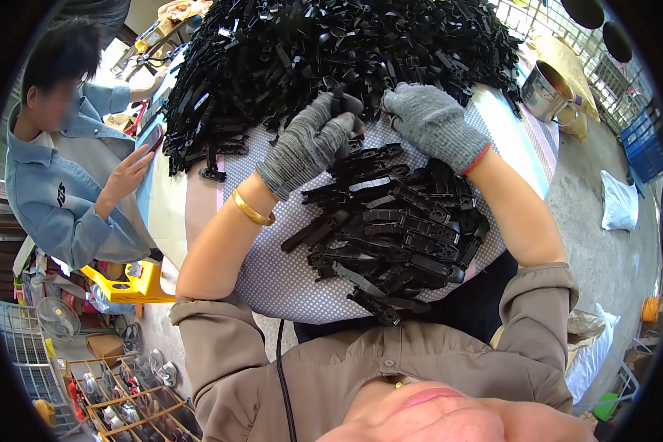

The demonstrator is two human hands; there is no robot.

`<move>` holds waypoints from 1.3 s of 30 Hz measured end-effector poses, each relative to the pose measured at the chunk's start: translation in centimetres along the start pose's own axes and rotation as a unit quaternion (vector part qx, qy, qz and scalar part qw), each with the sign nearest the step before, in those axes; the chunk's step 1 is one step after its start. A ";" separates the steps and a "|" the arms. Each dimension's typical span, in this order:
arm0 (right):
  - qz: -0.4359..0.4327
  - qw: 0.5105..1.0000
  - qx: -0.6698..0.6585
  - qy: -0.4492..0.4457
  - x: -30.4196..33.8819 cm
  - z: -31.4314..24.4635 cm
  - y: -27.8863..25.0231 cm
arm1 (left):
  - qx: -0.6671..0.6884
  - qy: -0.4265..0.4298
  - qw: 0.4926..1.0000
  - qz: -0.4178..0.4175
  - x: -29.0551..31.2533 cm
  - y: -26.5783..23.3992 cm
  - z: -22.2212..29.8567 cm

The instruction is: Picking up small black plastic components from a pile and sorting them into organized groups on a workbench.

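A big heap of small black plastic parts (331, 44) covers the far side of the cloth-covered table (265, 258). Both of my hands wear grey knitted gloves and work at the heap's near edge. My left hand (313, 140) is closed, thumb and fingers bent together, with something dark at the fingertips that I cannot make out. Just to its right, my right hand (436, 124) has its fingers curled in a pinch; what they hold, if anything, is hidden. Between my forearms lies a smaller batch of long black plastic parts (405, 228), roughly lined up side by side.
At the left a person (74, 177) in a light blue jacket sits holding a phone (153, 138). A yellow stool (136, 283) is beside the table. A metal mug (546, 92) stands at the far right edge. Shoe racks (125, 398) and a fan (57, 318) are lower left.
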State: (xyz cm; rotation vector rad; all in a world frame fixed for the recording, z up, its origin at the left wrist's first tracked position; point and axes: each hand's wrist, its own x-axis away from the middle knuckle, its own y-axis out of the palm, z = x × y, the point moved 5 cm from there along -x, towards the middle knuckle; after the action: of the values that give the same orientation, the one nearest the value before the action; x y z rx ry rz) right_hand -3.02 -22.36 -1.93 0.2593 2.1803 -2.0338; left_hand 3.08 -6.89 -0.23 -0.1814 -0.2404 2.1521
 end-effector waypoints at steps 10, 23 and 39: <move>0.044 0.677 -0.722 0.138 1.2 1.4 -1.4 | -0.056 -0.061 0.993 -0.084 0.4 1.6 0.1; 0.057 0.635 -0.751 0.173 2.7 -0.3 -1.7 | 0.046 -0.086 0.995 -0.018 0.6 1.3 0.0; -0.035 0.667 -0.744 0.020 1.9 -3.6 -2.2 | -0.128 0.187 0.971 -0.080 0.9 3.9 1.1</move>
State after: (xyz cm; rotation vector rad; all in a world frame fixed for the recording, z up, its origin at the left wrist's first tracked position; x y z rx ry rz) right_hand -5.29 -18.83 0.07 -0.0288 2.9784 0.2611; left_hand -0.84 -8.39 -0.17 -0.6869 -0.3013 1.8780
